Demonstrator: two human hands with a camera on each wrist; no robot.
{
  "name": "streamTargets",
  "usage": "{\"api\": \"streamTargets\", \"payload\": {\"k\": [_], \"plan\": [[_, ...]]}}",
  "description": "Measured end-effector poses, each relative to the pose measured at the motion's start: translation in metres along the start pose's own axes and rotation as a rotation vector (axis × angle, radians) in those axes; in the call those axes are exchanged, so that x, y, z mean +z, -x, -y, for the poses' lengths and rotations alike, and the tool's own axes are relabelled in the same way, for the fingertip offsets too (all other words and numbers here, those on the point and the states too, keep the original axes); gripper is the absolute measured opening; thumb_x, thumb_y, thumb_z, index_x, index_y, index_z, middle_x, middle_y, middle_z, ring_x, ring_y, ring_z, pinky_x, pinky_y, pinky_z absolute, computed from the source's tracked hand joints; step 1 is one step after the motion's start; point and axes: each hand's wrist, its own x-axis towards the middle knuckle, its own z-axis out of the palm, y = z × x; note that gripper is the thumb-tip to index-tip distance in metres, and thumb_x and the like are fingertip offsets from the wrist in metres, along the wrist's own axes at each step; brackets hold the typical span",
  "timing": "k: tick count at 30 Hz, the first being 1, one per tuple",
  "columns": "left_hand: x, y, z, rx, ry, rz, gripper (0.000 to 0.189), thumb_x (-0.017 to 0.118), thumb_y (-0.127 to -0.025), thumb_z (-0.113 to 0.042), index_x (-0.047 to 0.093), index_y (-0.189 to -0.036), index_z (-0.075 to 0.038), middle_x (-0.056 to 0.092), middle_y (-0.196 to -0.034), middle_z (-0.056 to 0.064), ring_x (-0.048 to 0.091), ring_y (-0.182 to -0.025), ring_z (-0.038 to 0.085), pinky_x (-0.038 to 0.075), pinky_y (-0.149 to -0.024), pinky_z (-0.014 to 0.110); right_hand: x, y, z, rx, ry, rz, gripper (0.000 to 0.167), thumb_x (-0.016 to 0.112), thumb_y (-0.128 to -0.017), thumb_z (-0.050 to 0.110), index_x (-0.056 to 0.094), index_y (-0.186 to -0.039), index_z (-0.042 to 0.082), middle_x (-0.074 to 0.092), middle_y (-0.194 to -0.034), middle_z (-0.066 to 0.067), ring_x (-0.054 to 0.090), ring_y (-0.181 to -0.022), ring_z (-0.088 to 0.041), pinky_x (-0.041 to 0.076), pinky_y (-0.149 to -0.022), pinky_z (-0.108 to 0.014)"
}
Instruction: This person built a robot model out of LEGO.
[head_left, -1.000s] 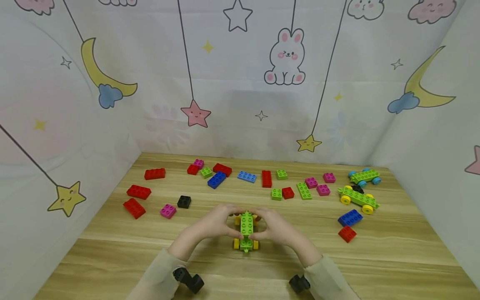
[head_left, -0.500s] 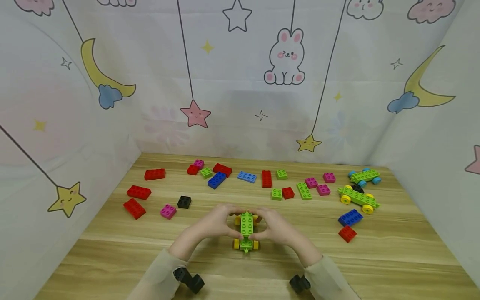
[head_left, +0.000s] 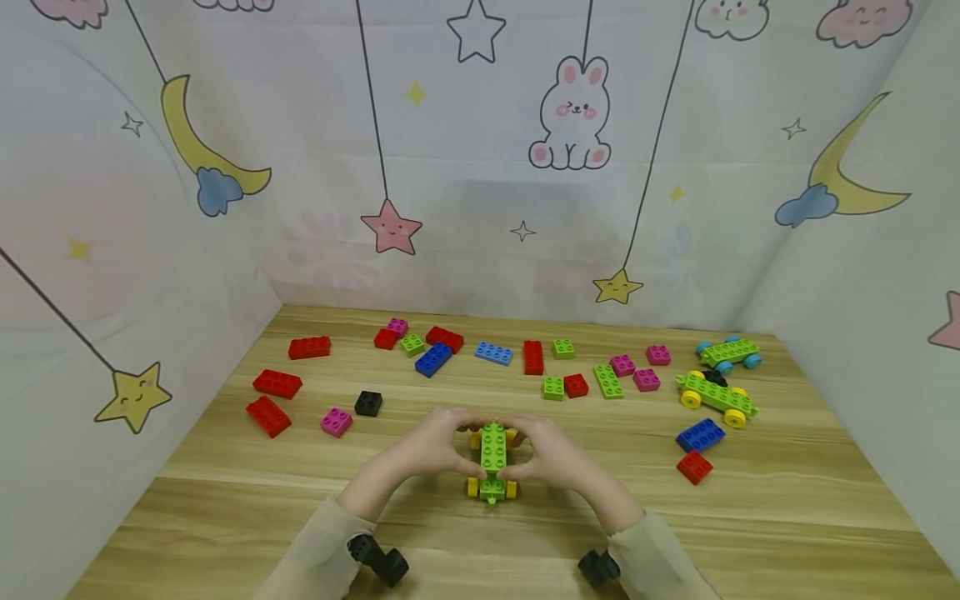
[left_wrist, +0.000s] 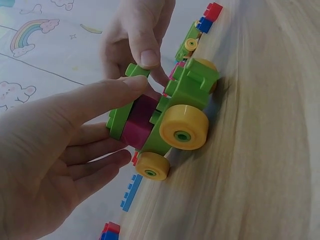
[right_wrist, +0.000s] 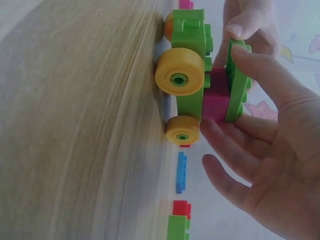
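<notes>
A toy car base (head_left: 492, 490), lime green with yellow wheels (left_wrist: 184, 127), stands on the table in front of me. A magenta building brick (right_wrist: 216, 95) sits on its studs, and a long lime-green building plate (head_left: 493, 446) lies on top of that brick, overhanging one end. My left hand (head_left: 435, 446) grips the plate from the left, thumb at the near end and fingers toward the far end. From the right, my right hand (head_left: 551, 454) holds the same plate in a mirrored way. The thumbs nearly meet at the plate's near end.
Two more wheeled bases, one with yellow wheels (head_left: 716, 397) and one with blue wheels (head_left: 731, 354), stand at the right. Loose bricks lie across the back, among them a light blue brick (head_left: 494, 353). A black brick (head_left: 368, 404) and a pink brick (head_left: 336, 422) lie left of my hands.
</notes>
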Motion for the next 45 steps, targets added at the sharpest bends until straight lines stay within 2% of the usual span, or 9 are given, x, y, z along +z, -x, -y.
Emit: {"api": "streamTargets", "payload": {"k": [10,23,30,34,40,43,45], "plan": [[0.0,0.001,-0.001,-0.009,-0.021,-0.004,0.067,0.088,-0.072,-0.022,0.061,-0.129,0.001,0.065,-0.125,0.015,0.061,-0.111,0.03,0.051,-0.096,0.048,0.001,-0.002,0.001,0.014,-0.014,-0.004,0.067,0.082,-0.079,0.028,0.056,-0.135,0.004,0.063,-0.128,-0.011,0.063,-0.1,-0.02,0.054,-0.085,-0.039],[-0.001,0.001,0.001,0.024,-0.044,0.008,0.066,0.087,-0.073,-0.025,0.06,-0.13,-0.003,0.064,-0.126,0.011,0.061,-0.113,0.027,0.051,-0.097,0.047,0.0,-0.001,0.0,0.033,-0.028,0.013,0.069,0.082,-0.079,0.03,0.054,-0.137,0.006,0.06,-0.133,-0.012,0.062,-0.104,-0.022,0.054,-0.089,-0.042],[-0.001,0.002,0.003,0.028,-0.051,0.021,0.07,0.086,-0.074,-0.027,0.056,-0.134,-0.005,0.061,-0.131,0.01,0.059,-0.116,0.029,0.05,-0.098,0.047,0.0,0.0,-0.001,-0.011,-0.033,0.015,0.071,0.081,-0.08,0.031,0.051,-0.139,0.005,0.059,-0.135,-0.013,0.062,-0.108,-0.024,0.053,-0.092,-0.044],[-0.001,0.002,0.004,0.042,-0.044,0.022,0.076,0.087,-0.073,-0.027,0.053,-0.138,-0.005,0.058,-0.135,0.011,0.058,-0.117,0.029,0.05,-0.098,0.047,-0.002,0.001,-0.003,0.005,-0.041,0.018,0.076,0.081,-0.08,0.036,0.048,-0.14,0.004,0.056,-0.137,-0.014,0.06,-0.111,-0.026,0.052,-0.093,-0.046],[0.001,0.001,0.007,0.064,-0.031,0.019,0.08,0.088,-0.072,-0.027,0.051,-0.138,-0.001,0.056,-0.136,0.015,0.058,-0.117,0.031,0.05,-0.097,0.048,-0.014,0.004,-0.007,0.053,-0.123,-0.027,0.076,0.08,-0.081,0.034,0.046,-0.141,0.001,0.052,-0.141,-0.017,0.056,-0.117,-0.032,0.049,-0.095,-0.054],[0.002,0.0,0.008,0.054,-0.029,0.018,0.079,0.088,-0.073,-0.028,0.052,-0.138,-0.002,0.057,-0.136,0.014,0.058,-0.117,0.03,0.049,-0.098,0.048,-0.024,0.005,-0.015,0.034,-0.106,-0.074,0.068,0.078,-0.084,0.027,0.048,-0.14,0.001,0.054,-0.138,-0.017,0.056,-0.116,-0.033,0.049,-0.095,-0.054],[0.002,0.0,0.008,0.05,-0.034,0.02,0.078,0.087,-0.073,-0.029,0.052,-0.137,-0.003,0.057,-0.135,0.012,0.058,-0.117,0.029,0.049,-0.099,0.047,-0.031,0.005,-0.022,0.006,-0.055,-0.126,0.06,0.077,-0.085,0.022,0.053,-0.136,0.001,0.059,-0.132,-0.017,0.059,-0.112,-0.033,0.051,-0.092,-0.052]]}}
